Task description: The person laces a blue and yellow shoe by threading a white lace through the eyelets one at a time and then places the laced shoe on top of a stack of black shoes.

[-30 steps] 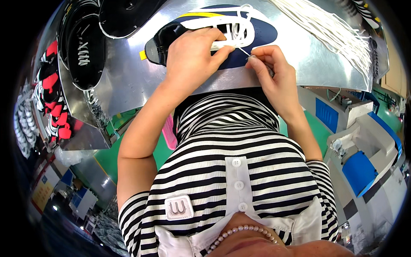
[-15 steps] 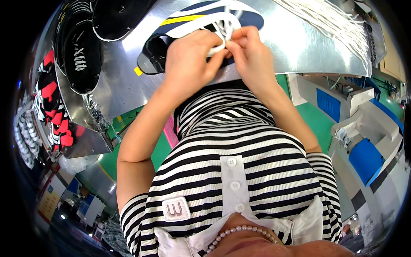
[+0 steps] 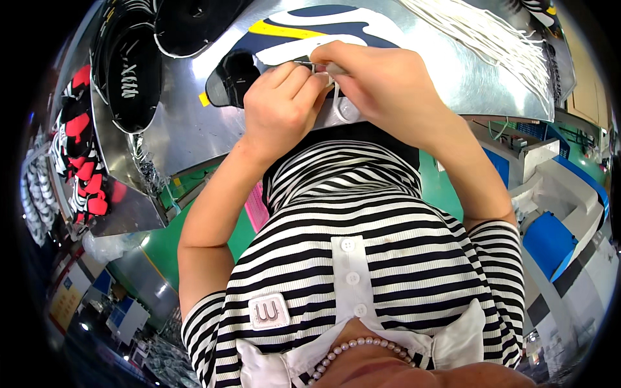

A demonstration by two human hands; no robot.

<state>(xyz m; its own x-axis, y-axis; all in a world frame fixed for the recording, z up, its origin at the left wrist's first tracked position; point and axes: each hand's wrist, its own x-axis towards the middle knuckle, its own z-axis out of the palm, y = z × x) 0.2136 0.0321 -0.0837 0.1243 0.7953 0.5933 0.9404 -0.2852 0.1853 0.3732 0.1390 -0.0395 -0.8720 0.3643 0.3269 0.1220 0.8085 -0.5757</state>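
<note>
A navy and white sports shoe (image 3: pixel 310 29) with a yellow stripe lies on the shiny metal table (image 3: pixel 194 123), its dark opening toward the left. My left hand (image 3: pixel 278 107) rests on the shoe's near side and pinches a white lace (image 3: pixel 333 87) at the eyelets. Close beside it, my right hand (image 3: pixel 381 81) grips the same white lace, fingertips almost touching the left ones. The lace's middle part is hidden under my fingers.
Black shoes (image 3: pixel 132 71) lie at the table's far left. A bundle of loose white laces (image 3: pixel 491 39) spreads over the right of the table. Red and black shoes (image 3: pixel 81 161) fill a rack on the left. Blue and white machines (image 3: pixel 556 220) stand to the right.
Both hands have drawn together over the shoe's eyelets; a second ago the right hand was pulling the lace out to the right. The view has tilted nearer the table.
</note>
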